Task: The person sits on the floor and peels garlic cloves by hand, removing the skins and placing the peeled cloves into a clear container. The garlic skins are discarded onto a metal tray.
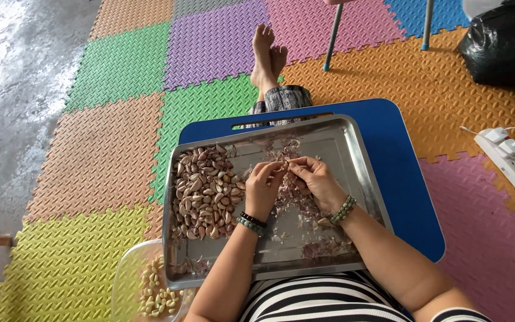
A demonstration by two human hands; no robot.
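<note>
Both hands meet over the shiny metal tray (353, 155): the left hand (263, 189) and right hand (317, 182) pinch 1 garlic clove (285, 164) between their fingertips. Papery purple skins (323, 247) litter the tray; unpeeled cloves (204, 191) heap at its left.

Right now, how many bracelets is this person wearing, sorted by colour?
Green bead bracelets: 2, one on each wrist
Black bracelet: 1, on the left wrist
Total: 3
</note>
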